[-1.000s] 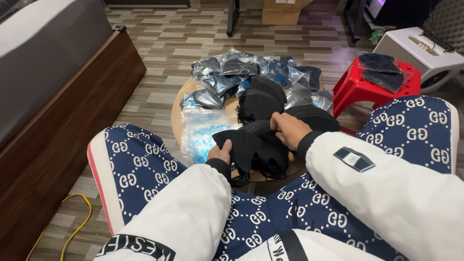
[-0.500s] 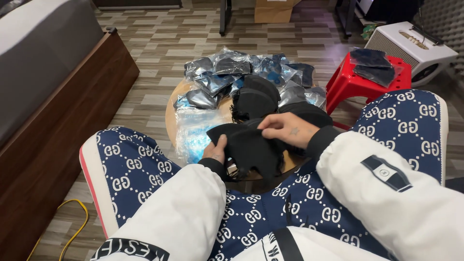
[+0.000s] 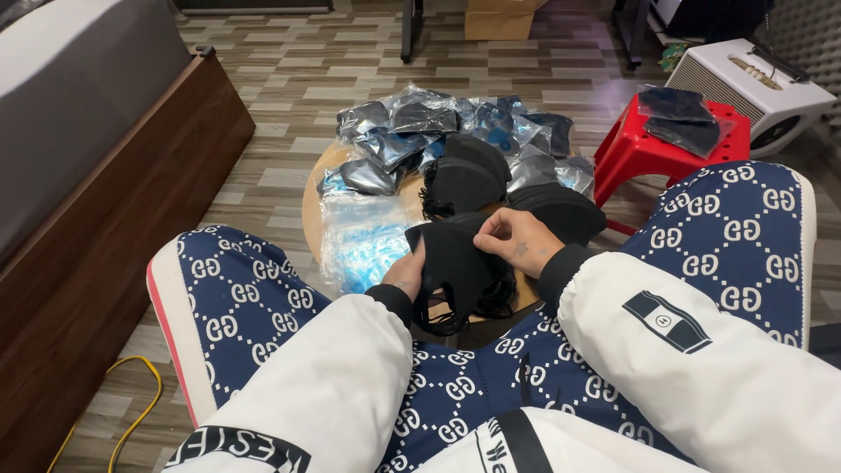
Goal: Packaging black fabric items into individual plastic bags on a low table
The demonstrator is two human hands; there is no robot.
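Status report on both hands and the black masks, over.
Left hand gripping black mask from below. Right hand pinching its top edge. Mask stacks and bagged packs crowd the round table.

Black face masks [image 3: 455, 267] in the grip of left hand [image 3: 407, 273] and right hand [image 3: 517, 241]: soft matt cloth, thin elastic loops hanging below. Beyond the grip, stacked masks [image 3: 464, 175] of the same dull black fabric. Farther out, clear plastic bags [image 3: 412, 131], glossy and crinkled, catching light. Left of the grip, a bluish plastic packet [image 3: 363, 241], shiny film. Round tabletop [image 3: 314, 210]: pale wood, smooth. Right of the grip, a stool [image 3: 626, 153] of glossy red plastic. Sleeves [image 3: 701, 359]: smooth white woven cloth. Floor [image 3: 289, 79]: wood-grain planks, low sheen.
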